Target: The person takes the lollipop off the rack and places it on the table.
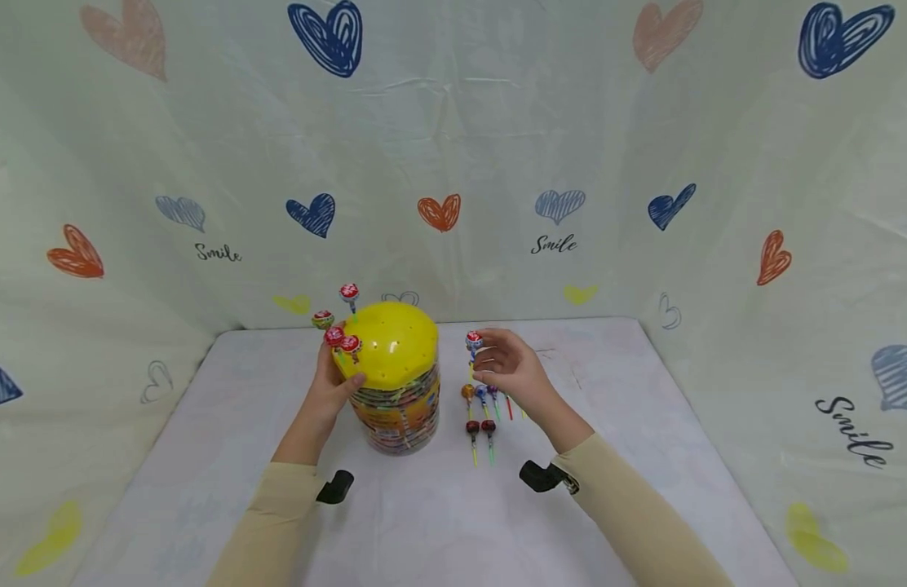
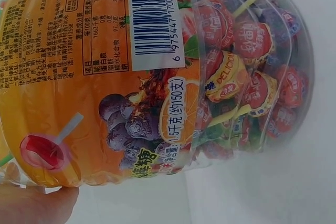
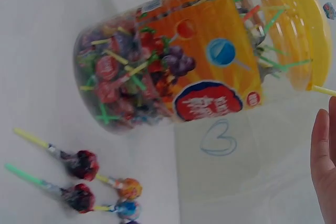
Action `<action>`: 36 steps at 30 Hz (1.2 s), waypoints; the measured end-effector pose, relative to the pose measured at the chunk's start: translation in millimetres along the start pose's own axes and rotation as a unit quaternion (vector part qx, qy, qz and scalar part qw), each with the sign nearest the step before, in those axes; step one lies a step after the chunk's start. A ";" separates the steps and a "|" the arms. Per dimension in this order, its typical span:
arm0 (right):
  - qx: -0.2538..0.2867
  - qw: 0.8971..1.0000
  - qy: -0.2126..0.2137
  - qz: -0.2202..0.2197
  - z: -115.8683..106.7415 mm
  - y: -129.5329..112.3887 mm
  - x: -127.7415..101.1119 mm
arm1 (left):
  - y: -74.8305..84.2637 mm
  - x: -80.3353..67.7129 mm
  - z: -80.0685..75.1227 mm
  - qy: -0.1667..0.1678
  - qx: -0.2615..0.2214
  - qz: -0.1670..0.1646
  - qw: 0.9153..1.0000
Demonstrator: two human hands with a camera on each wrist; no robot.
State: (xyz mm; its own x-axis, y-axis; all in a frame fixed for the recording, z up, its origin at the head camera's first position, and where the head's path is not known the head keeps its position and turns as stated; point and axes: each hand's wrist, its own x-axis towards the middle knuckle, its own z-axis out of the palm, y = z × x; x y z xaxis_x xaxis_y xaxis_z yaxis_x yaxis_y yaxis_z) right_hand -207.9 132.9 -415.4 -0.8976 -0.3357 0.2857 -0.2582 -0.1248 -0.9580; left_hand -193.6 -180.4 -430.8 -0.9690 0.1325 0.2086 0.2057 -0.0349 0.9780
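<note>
**Pinching a lollipop beside the jar**

Holding a wrapped lollipop [image 1: 474, 342] upright by its thin stick, the right hand [image 1: 511, 368] pinches it between curled fingertips just right of the yellow lid [image 1: 391, 342]. The left hand [image 1: 332, 383] clasps the jar [image 1: 399, 416] from the other side, thumb curled onto the lid's rim. The jar is clear ribbed plastic, round, with a glossy orange label and packed with foil-wrapped sweets. Its domed lid has small holes; four lollipops [image 1: 340, 326] stand in them at the left edge. More loose lollipops [image 1: 481, 412] lie on the pale table [image 1: 644, 424], near the right wrist. How many lie there is hard to make out, since the hand covers some sticks.
</note>
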 end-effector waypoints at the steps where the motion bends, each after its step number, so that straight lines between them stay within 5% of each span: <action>1: 0.002 1.000 0.001 0.010 -2.9 3.8 -3.8 | 0.0 -0.1 0.4 0.000 0.000 0.000 1.000; 24: -0.008 0.989 0.036 0.144 -31.6 83.9 -59.9 | 0.3 0.0 2.7 0.008 -0.019 0.005 1.000; 36: -0.065 0.981 0.046 0.177 -37.4 109.9 -70.3 | -0.1 0.6 2.4 0.014 0.001 -0.005 1.000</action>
State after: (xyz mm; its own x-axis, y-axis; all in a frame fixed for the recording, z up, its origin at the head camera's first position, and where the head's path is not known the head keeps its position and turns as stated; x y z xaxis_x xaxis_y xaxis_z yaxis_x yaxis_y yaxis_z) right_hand -186.5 177.6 -541.7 -0.9660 -0.2507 -0.0633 0.0372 0.1076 -0.9935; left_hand -193.9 -178.0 -430.7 -0.9745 0.1052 0.1982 0.1960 -0.0307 0.9801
